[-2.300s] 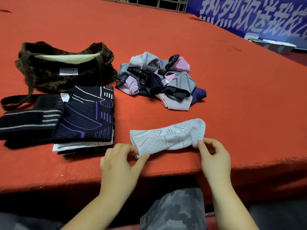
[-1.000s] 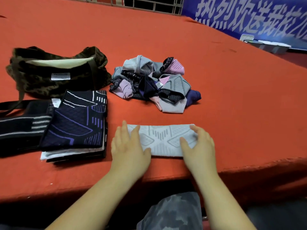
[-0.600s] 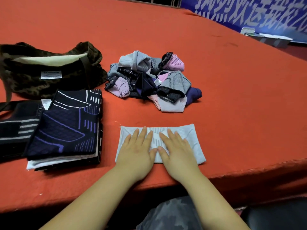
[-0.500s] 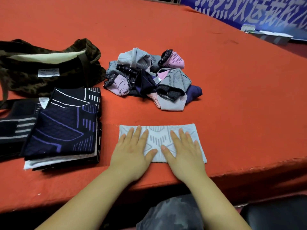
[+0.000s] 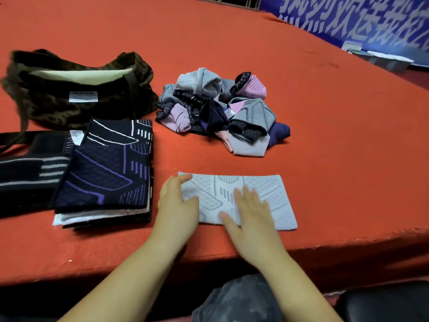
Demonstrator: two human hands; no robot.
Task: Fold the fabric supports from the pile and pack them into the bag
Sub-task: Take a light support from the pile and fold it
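The tabletop point(image 5: 325, 126) is covered in orange-red cloth. The flat fabric support point(image 5: 264, 198) is pale grey-blue with a diamond mesh and short bars woven in. The folded stack point(image 5: 104, 173) is topped by navy with purple and white lines (white edges show beneath). The pile point(image 5: 220, 112) mixes grey, pink, navy and black. The bag point(image 5: 76, 89) is dark olive-brown, mottled, with cream lining.

The table point(image 5: 232, 43) is covered in matt orange-red felt-like cloth, slightly fuzzy at its near edge. The pale grey support point(image 5: 267, 194) is a soft knit with raised quilted patterning. The bag point(image 5: 46, 108) looks like plush, fuzzy dark fabric with smooth cream lining.
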